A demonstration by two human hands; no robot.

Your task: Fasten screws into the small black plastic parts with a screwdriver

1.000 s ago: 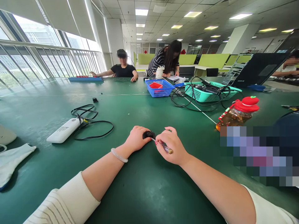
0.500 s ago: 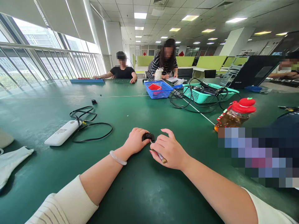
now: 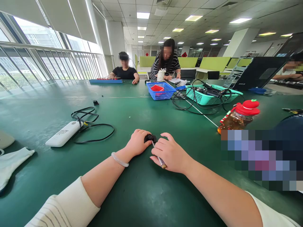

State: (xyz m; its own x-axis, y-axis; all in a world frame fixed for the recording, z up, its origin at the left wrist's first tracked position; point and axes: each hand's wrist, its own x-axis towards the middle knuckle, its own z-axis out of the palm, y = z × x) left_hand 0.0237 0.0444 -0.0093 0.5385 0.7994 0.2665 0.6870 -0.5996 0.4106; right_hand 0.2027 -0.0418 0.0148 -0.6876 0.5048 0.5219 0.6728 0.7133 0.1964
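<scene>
My left hand [image 3: 139,142] is closed on a small black device [image 3: 150,138] and keeps it against the green tabletop. What the device is cannot be made out. Close by on its right, my right hand [image 3: 170,153] pinches a slim tool [image 3: 162,162], which looks like a small screwdriver. Its thin metal shaft points away from me, and its tip meets the near side of the device. The brownish handle end sticks out below my fingers.
A white power bank [image 3: 64,134] with a black cable lies left. Farther back are a blue basket [image 3: 163,94], a green basket [image 3: 201,100] with cables, and a blue tray [image 3: 105,81]. A red-lidded jar [image 3: 239,118] stands right. Two people sit or lean across the table [image 3: 142,195].
My right hand has shifted slightly left, and more of the tool's shaft shows. Across the table, the blue tray has slid right beside the seated person. My left hand stays in place.
</scene>
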